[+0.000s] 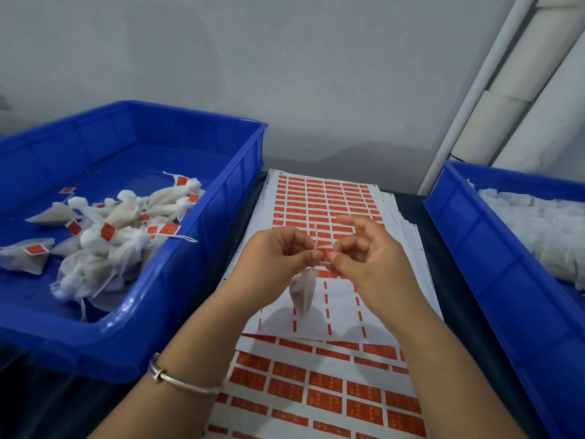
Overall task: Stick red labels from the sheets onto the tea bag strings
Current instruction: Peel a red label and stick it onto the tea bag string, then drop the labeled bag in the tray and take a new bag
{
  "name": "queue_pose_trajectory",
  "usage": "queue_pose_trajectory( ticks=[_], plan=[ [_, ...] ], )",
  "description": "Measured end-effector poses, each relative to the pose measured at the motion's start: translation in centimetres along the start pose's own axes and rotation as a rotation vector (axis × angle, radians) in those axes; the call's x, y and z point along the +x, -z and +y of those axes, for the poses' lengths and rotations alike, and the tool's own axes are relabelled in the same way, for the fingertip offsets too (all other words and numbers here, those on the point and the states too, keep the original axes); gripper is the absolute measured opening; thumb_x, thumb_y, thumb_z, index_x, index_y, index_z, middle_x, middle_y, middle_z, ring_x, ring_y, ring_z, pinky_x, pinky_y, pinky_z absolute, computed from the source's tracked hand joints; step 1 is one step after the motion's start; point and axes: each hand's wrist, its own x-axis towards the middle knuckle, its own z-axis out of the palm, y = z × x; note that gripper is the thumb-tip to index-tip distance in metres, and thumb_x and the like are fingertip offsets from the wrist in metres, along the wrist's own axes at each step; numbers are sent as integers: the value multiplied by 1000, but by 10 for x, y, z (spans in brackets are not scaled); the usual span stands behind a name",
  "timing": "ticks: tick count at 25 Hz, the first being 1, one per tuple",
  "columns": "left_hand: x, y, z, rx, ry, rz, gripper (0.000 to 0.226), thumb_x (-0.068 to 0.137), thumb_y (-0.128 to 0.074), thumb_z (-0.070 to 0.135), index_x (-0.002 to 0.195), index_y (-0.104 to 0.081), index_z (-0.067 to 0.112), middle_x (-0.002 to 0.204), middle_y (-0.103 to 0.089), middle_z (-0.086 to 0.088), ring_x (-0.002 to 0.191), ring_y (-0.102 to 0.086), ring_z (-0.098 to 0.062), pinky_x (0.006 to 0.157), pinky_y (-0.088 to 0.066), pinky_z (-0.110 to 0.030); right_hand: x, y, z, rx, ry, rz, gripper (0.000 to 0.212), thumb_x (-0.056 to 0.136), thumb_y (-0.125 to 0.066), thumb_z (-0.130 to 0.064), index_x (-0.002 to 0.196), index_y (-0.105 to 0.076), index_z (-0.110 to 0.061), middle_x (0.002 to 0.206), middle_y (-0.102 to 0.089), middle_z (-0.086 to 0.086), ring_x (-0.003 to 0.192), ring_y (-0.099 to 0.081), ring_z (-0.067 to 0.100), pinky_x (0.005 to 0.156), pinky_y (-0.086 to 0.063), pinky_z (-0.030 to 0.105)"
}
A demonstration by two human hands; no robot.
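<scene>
Between both hands, over the middle of the table, is a small red label [326, 250]. My left hand [278, 264] pinches its left end and my right hand [364, 258] pinches its right end, thumbs and forefingers nearly touching. A thin white string [316, 239] crosses the label. A white tea bag [303, 291] hangs blurred below my left hand. Under the hands lie sheets of red labels [323, 198]; the top sheet's near part has its labels peeled off.
A blue crate [221, 198] at the left holds several labelled tea bags [107, 236]. Another blue crate [493, 267] at the right holds a heap of white unlabelled bags [544, 229]. A second label sheet [316, 388] lies nearer me. White pipes [474, 90] lean against the wall.
</scene>
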Motion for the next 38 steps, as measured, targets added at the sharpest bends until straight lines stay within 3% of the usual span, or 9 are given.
queue_pose_trajectory(
  ticks=[3,8,13,18,20,25,31,35,38],
  plan=[
    [-4,26,23,172,-131,167,15,81,-69,27,70,-59,29,63,-62,23,59,-56,10,46,-41,-6,-3,-1,-12,114,-1,10,48,84,-67,-22,111,-43,-54,86,-68,-17,73,-68,-1,56,-50,9],
    [12,109,59,53,-257,616,18,86,-66,23,72,-55,25,65,-66,10,52,-60,5,54,-46,-15,-14,2,-15,190,-68,6,37,84,-63,-34,109,-44,-54,83,-69,-25,73,-70,4,57,-51,10],
    [54,173,43,346,21,664,14,85,-66,23,81,-70,10,74,-71,-3,73,-68,-14,78,-55,-35,-24,-15,-13,200,-132,-113,28,88,-58,-32,103,-46,-52,80,-69,-24,73,-69,4,60,-54,14],
    [63,195,-12,337,289,545,25,84,-68,26,85,-71,2,78,-69,-7,81,-66,-25,83,-53,-39,-34,-31,-15,154,-208,-268,30,90,-59,-23,104,-47,-48,81,-71,-17,75,-69,7,62,-54,16],
    [63,196,-15,532,362,470,28,83,-69,30,95,-72,5,89,-70,-6,85,-65,-22,83,-53,-37,-36,-27,-18,81,-218,-318,31,91,-58,-25,106,-46,-48,86,-70,-16,79,-68,5,70,-56,18],
    [65,165,37,725,39,489,42,82,-68,19,123,-60,12,124,-61,-5,111,-56,-25,88,-46,-35,-35,11,-38,-81,-191,-310,27,92,-54,-37,110,-44,-54,99,-60,-26,85,-65,0,71,-53,12],
    [30,34,66,611,-134,109,21,85,-66,31,105,-69,27,83,-64,15,69,-57,2,54,-39,-11,-20,96,-59,-221,-125,-90,17,93,-55,-32,98,-55,-48,94,-64,-19,76,-65,-5,57,-50,10],
    [11,-44,14,717,6,-398,40,81,-63,50,120,-57,42,131,-53,17,107,-56,-4,85,-50,-19,33,176,-23,-285,-291,89,21,94,-50,-6,102,-63,-22,82,-65,-6,63,-63,7,63,-53,21],
    [7,-76,-22,874,39,-484,61,78,-55,65,134,-39,46,152,-22,20,137,-31,-11,110,-31,-40,76,238,36,-398,-485,238,26,91,-49,4,111,-63,-1,94,-66,11,82,-64,24,78,-54,34]
  ],
)
